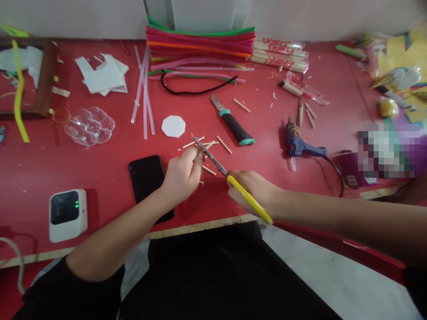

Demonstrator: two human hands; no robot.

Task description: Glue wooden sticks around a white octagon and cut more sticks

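R hand (255,191) gripping scissors (248,199), smooth yellow plastic handles, thin metal blades pointing up-left. L hand (183,173) fingers curled tight right by the blades; can't tell what, if anything, is pinched. Short pale sticks (224,145), slim & straight, scattered around blade tips on red tabletop (110,178). White octagon (173,126), flat, just up-left of tips. Knife (235,126) w/ textured blk grip + teal ends nearby. Blk phone (147,178), glossy slab, partly under L forearm. Blue glue gun (300,146) off to R.

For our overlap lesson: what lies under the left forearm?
A black phone on the red table, its ends partly showing; the part beneath the left forearm is covered.
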